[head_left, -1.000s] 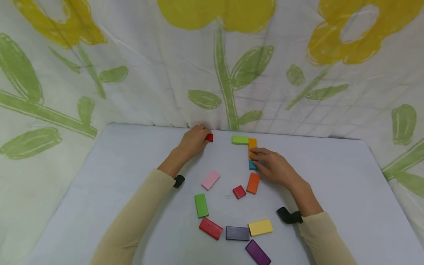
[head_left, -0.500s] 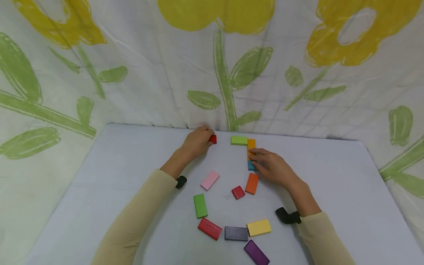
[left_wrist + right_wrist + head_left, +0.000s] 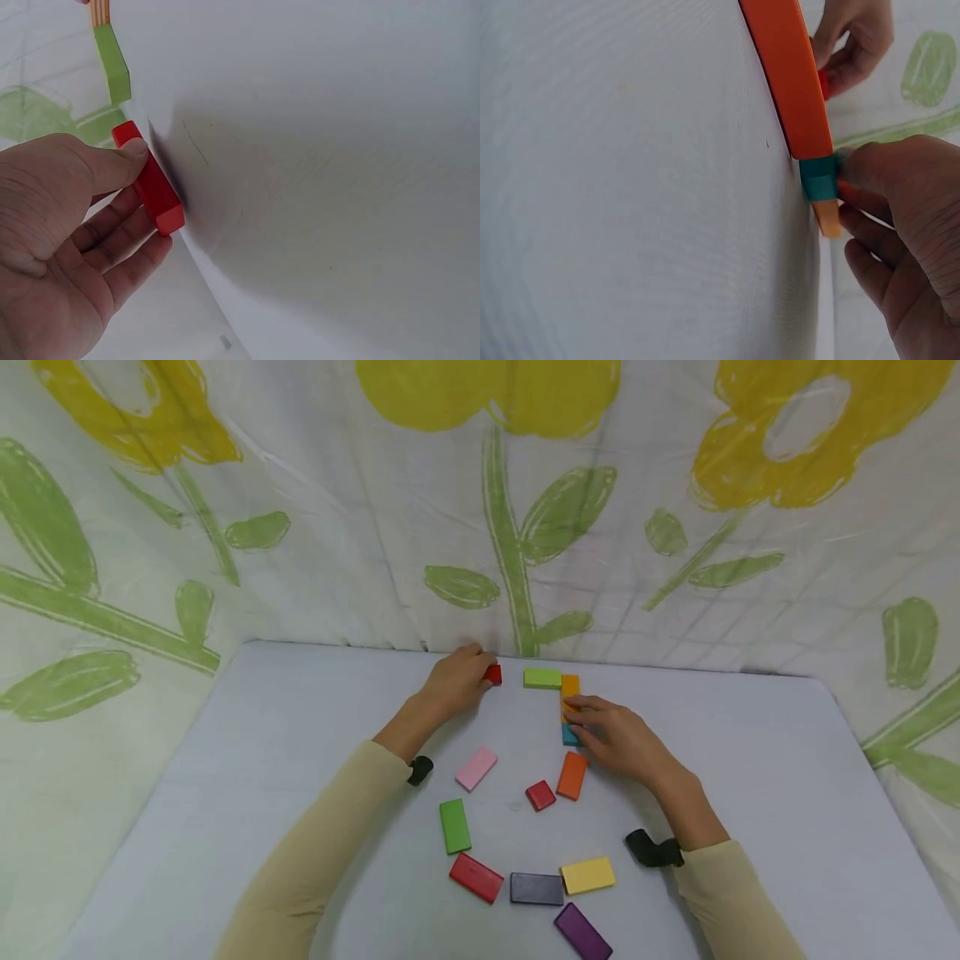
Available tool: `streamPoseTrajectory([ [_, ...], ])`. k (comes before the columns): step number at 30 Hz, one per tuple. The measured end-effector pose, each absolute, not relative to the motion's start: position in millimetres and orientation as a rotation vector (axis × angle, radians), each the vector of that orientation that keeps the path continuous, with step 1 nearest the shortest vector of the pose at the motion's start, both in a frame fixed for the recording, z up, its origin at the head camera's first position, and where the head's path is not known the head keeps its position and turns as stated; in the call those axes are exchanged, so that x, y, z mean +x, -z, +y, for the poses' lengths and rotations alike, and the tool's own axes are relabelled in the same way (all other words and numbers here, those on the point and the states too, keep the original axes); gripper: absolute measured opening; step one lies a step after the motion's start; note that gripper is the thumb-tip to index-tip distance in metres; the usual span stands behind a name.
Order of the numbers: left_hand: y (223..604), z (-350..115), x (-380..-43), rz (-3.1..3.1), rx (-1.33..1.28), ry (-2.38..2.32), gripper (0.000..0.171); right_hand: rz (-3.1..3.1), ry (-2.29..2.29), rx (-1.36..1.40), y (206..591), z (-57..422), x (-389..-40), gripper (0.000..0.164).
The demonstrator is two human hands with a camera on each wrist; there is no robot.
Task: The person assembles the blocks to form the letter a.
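Purple block (image 3: 583, 932): here it is, closest of all, lying aslant on the pale tabletop (image 3: 225, 777).
Grey block (image 3: 536, 889): just beyond purple, with the yellow block (image 3: 588, 876) right beside its end.
Long red block (image 3: 477, 878): angled, left of grey, and the green block (image 3: 455, 826) lies just past it.
Small red block (image 3: 540, 795): turned cornerwise near the orange block (image 3: 572, 776), while the pink block (image 3: 476, 768) sits off to the left.
Right hand (image 3: 611, 735): light touch here, grip loosely spread, fingers on the amber block (image 3: 571, 687), thumb at the blue block (image 3: 571, 735).
Blue block: snug against amber's near end, a little beyond orange and apart from it.
Amber block: runs straight away toward the tabletop's far edge.
Lime block (image 3: 542, 678): lies crosswise, its right end meeting amber's far end.
Left hand (image 3: 457, 681): narrow grip, thumb one side, fingertips the other, pinching the held red block (image 3: 492, 674).
Held red block: right up by the far edge, left of lime, a slim gap between them!
Cloth (image 3: 315, 527): white backdrop behind it all, big yellow flowers, green stems and leaves.
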State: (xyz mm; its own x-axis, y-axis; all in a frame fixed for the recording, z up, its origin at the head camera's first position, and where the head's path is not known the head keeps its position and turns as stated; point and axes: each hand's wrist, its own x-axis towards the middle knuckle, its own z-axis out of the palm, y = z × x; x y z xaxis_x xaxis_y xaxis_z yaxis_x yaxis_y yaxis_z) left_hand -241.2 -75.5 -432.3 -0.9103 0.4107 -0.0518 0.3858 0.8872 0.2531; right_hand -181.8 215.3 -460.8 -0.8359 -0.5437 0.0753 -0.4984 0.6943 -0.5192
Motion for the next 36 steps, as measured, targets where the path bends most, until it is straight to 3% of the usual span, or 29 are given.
streamPoseTrajectory([
  [25,439.7,-54.9,-244.7,2.909,0.669,-0.418,0.033,2.814,0.822,-0.872,461.0,215.7,-181.8,0.035],
  [36,443.5,-66.4,-243.4,2.930,0.616,-0.440,0.038,2.811,0.805,-0.879,460.4,216.1,-182.5,0.036],
])
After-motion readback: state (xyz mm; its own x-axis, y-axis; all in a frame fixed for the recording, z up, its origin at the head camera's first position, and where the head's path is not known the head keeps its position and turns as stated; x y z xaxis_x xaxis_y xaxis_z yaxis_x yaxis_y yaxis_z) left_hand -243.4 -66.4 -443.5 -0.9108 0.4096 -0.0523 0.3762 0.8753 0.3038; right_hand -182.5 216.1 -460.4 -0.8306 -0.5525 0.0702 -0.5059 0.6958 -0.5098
